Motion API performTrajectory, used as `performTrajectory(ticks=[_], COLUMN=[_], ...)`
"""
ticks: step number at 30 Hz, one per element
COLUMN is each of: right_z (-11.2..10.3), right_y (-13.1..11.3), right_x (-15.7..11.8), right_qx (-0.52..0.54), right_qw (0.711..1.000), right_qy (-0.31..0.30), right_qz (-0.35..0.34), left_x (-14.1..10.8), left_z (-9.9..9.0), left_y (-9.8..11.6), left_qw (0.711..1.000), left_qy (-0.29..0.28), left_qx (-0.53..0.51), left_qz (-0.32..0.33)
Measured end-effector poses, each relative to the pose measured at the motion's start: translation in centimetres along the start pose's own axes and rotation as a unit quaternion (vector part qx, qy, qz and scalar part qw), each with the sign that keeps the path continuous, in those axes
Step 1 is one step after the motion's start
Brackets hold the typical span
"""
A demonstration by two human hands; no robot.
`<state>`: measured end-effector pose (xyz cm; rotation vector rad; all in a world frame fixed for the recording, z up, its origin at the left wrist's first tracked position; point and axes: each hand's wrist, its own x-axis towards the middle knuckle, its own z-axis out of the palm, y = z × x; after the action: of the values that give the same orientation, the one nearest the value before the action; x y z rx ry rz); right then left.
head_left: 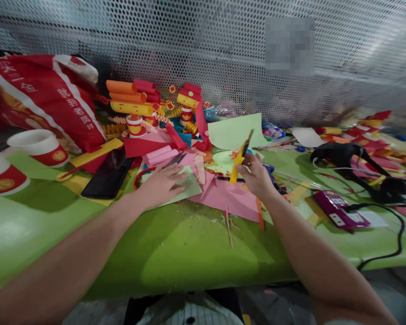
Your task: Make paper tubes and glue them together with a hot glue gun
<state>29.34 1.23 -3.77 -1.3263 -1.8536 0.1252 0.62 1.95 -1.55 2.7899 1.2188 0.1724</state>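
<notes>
My left hand (162,185) lies flat with fingers stretched over a sheet of light green paper (191,183). Partly under it are scissors with a red handle (137,177), their dark blades showing past the fingers. My right hand (257,176) is raised over the paper pile, closed around a yellow utility knife (237,166) whose dark end points up. Below it lies pink paper (238,203) with loose scraps and a narrow orange strip (260,214). Behind the hands stands a larger pale green sheet (237,131).
Paper figures (131,108) stand at the back, beside a red bag (54,99). On the left are paper cups (40,146) and a black phone (108,174). A purple power strip (340,210) with a black cable and a black headset-like strap (345,155) lie right on the green table (189,257).
</notes>
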Motion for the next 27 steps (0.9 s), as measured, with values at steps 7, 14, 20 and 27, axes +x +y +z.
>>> performTrajectory(ticks=[7, 14, 20, 27], right_z=[1.3, 2.0, 2.3, 2.1], right_y=[-3.3, -5.3, -5.6, -6.1], right_x=[-0.9, -1.6, -1.8, -1.6], right_qx=[-0.058, 0.054, 0.096, 0.043], right_qw=[0.995, 0.984, 0.985, 0.991], right_qy=[-0.047, -0.1, -0.116, -0.093], right_qz=[-0.07, -0.137, -0.087, -0.084], left_x=[0.3, 0.9, 0.5, 0.7], left_z=[-0.6, -0.2, -1.0, -0.7], left_y=[2.1, 4.2, 4.9, 5.2], left_qw=[0.973, 0.925, 0.913, 0.89], left_qy=[0.172, 0.204, 0.158, 0.154], left_qx=[-0.151, -0.32, -0.376, -0.43], left_qz=[-0.036, -0.031, -0.019, -0.001])
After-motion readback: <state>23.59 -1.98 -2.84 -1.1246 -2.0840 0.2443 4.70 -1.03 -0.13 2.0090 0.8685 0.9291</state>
